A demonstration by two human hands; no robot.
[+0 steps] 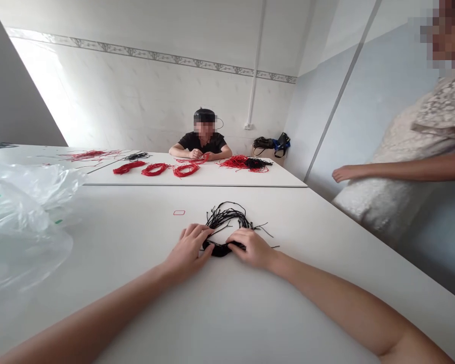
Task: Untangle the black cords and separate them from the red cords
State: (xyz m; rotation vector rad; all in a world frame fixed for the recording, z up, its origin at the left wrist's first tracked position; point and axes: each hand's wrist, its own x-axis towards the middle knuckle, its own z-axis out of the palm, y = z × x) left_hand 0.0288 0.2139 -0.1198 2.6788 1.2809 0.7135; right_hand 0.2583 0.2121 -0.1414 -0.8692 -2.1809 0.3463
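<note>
A bundle of black cords (pixel 220 249) lies on the white table in front of me, bent into a ring. Its near side is thick and dense, while thin loose strands fan out at the far side and to the right. My left hand (pixel 189 248) holds the bundle's left end, thumb below and fingers above. At the right, my right hand (pixel 251 246) pinches the dense part between thumb and curled fingers. The fingers partly cover both ends of the dense part.
Crumpled clear plastic bags (pixel 23 217) cover the table's left side. A small red rectangle (pixel 179 213) marks the tabletop. Across, a seated person (pixel 202 144) handles red cord beside red coils (pixel 185 170) and a red-and-black pile (pixel 244 162). Another person (pixel 394 167) stands at the right.
</note>
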